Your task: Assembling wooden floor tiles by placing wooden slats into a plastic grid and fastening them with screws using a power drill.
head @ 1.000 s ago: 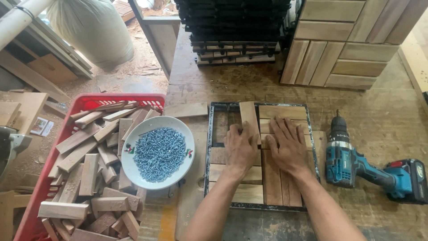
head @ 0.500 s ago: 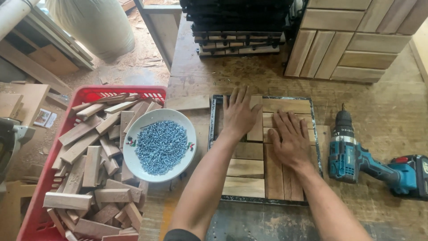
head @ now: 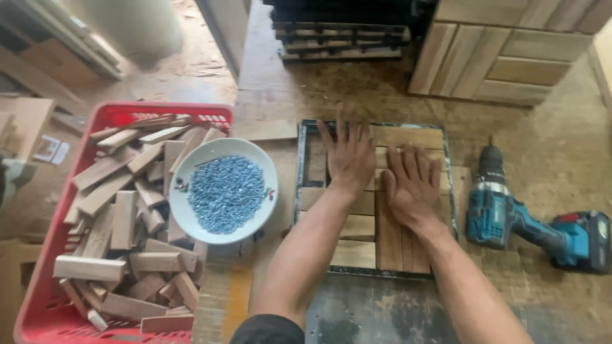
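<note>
While both palms lie flat, open, on wooden slats (head: 395,245) inside black frame (head: 299,185), left hand (head: 349,156) and right hand (head: 413,185) should press evenly, keeping joints flush.

Woodworking shop. Dusty workbench (head: 548,159) as landmark: red crate (head: 38,299) of offcut wood blocks at its left edge, cordless drill (head: 529,223) lying on its right, stacked slatted wooden tiles (head: 510,51) at its far side.
</note>
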